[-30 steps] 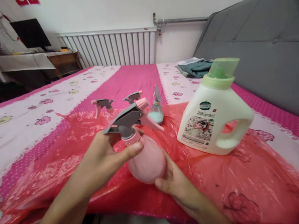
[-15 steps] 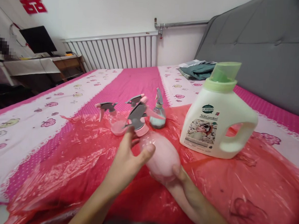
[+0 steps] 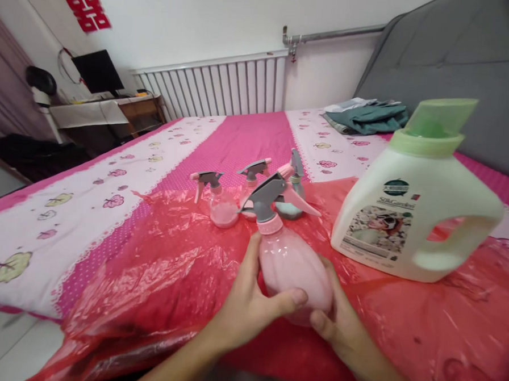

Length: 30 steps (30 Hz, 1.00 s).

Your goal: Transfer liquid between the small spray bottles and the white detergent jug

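A pink spray bottle (image 3: 295,269) with a grey and pink trigger head is held up, tilted, between both hands. My left hand (image 3: 252,301) wraps its left side, thumb across the front of the body. My right hand (image 3: 341,320) grips the lower right side near the base. Pale pink contents fill the body. Beyond it stand a smaller pink spray bottle (image 3: 223,209), another with a grey and pink head (image 3: 254,170), partly hidden, and a bluish spray bottle (image 3: 294,201), also partly covered by the held one.
A large white detergent jug (image 3: 410,221) with a green cap stands at the right on a red plastic sheet (image 3: 148,264). The sheet covers part of a pink patterned bed (image 3: 249,136). Folded clothes (image 3: 369,117) lie at the back near a grey headboard (image 3: 457,70).
My left hand has moved from the neck down to the bottle's body and closed around it. The bottle has turned more upright. The camera view has shifted left.
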Each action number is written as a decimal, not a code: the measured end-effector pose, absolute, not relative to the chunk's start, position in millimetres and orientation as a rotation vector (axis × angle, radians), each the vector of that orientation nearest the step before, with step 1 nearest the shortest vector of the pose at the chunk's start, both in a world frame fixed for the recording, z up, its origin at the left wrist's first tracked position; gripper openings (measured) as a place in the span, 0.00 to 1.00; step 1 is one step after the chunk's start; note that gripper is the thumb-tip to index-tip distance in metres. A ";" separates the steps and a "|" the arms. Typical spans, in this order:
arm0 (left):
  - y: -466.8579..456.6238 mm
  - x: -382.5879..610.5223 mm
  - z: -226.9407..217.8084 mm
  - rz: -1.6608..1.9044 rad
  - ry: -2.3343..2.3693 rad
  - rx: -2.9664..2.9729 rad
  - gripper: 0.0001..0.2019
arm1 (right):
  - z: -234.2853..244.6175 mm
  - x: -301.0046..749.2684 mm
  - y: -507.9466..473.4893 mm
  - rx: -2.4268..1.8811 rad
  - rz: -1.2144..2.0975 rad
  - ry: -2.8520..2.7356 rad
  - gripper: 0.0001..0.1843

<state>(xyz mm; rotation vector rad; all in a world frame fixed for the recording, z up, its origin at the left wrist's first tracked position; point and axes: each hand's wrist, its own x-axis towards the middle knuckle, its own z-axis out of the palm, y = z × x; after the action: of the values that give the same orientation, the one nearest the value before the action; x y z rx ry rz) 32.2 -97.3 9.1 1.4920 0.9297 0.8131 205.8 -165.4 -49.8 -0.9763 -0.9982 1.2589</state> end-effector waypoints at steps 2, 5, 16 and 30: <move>-91.6 27.5 17.2 0.846 0.932 1.535 0.48 | -49.8 213.9 -162.0 -1.095 1.061 -1.143 0.44; -83.5 20.4 29.9 0.806 0.856 1.375 0.42 | -43.6 229.6 -159.7 -1.318 0.594 -1.407 0.34; -74.0 12.5 30.4 0.825 1.003 1.891 0.42 | -36.1 237.8 -159.7 -1.387 0.340 -1.589 0.15; -70.2 12.6 33.3 0.704 0.788 1.821 0.39 | -31.1 234.0 -164.0 -1.182 1.000 -1.310 0.25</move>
<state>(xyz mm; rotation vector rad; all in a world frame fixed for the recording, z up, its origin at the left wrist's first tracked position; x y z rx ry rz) 12.6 -70.2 33.3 1.8214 0.7881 0.7041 234.0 -164.0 -31.1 -1.1820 -1.3099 0.9997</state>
